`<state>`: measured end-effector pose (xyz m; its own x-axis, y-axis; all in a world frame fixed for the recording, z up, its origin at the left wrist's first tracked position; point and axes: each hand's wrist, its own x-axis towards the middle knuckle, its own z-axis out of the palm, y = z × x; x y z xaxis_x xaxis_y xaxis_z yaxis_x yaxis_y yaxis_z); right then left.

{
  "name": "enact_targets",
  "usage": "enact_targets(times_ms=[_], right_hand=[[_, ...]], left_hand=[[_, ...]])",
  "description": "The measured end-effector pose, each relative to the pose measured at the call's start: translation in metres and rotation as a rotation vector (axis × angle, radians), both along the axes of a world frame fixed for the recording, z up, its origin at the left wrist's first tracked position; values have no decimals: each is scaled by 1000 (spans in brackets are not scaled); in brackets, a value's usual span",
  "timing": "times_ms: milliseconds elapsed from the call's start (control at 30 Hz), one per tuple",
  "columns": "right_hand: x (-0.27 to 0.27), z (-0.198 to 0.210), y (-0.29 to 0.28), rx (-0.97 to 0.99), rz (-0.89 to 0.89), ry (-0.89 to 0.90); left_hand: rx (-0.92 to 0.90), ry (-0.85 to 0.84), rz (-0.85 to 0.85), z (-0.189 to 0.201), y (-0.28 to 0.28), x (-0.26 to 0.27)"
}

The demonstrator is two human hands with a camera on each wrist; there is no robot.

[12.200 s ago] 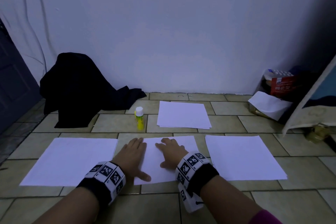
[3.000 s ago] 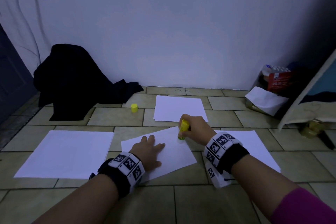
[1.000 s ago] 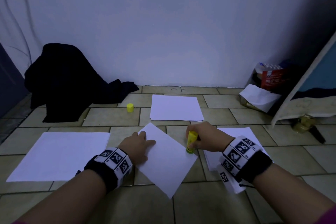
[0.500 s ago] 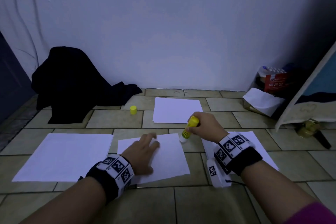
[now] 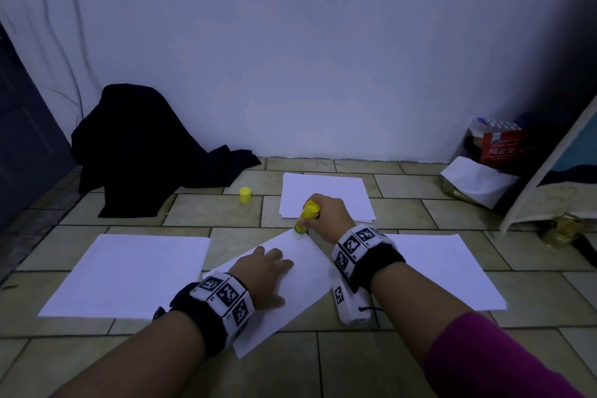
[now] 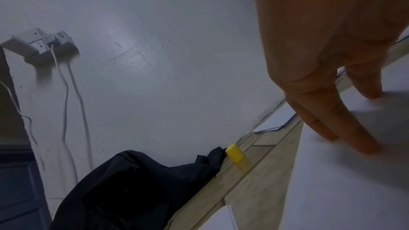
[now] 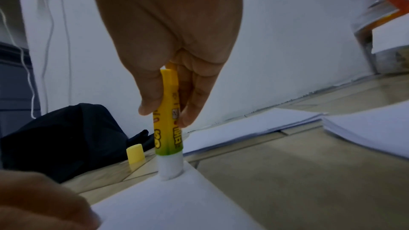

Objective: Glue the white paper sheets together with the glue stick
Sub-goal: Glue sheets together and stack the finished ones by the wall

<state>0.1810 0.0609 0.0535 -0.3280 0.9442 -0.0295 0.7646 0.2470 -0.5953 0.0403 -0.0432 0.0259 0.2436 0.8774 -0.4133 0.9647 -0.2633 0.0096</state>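
The right hand [image 5: 328, 218] grips the glue stick [image 5: 305, 216] between thumb and fingers, nearly upright, its white glue tip pressed on the far corner of the middle sheet [image 5: 300, 281]; the left hand [image 5: 263, 271] lies flat on that sheet with fingers straight and spread, pinning it to the floor [image 5: 355, 365]. Half a second ago the sheet lay square to the tiles and the stick was tilted just off its far right corner; now the sheet is turned so that a corner points away from the person, and the tip has come down onto that corner; so the sheet is being swung under the left hand to bring each edge to the stick, and gluing looks to be still in its spreading stage, with no second sheet laid on yet. The yellow cap [image 5: 245, 195] stands on the floor near the dark cloth [image 5: 139, 152], well apart from the hands; other paper stacks lie to the left [image 5: 129, 271], to the right [image 5: 452, 268] and beyond the stick [image 5: 339, 191], ready to be joined.
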Motion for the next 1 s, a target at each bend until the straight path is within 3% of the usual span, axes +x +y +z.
enact_targets(times_ms=[200,567,767,900,1000], right_hand=[[20,21,-14,4,173,-275],[66,18,-26,-36,263,-336],[70,27,-12,69,28,25],[56,24,-6,92,-2,85],[44,20,-3,81,-8,72]], left_hand=[[-35,41,-35,4,4,-4],[-13,41,-38,2,7,-7],[46,8,58,-2,3,-5],[35,-92,57,-7,-1,-6],[3,-75,53,-2,0,-9]])
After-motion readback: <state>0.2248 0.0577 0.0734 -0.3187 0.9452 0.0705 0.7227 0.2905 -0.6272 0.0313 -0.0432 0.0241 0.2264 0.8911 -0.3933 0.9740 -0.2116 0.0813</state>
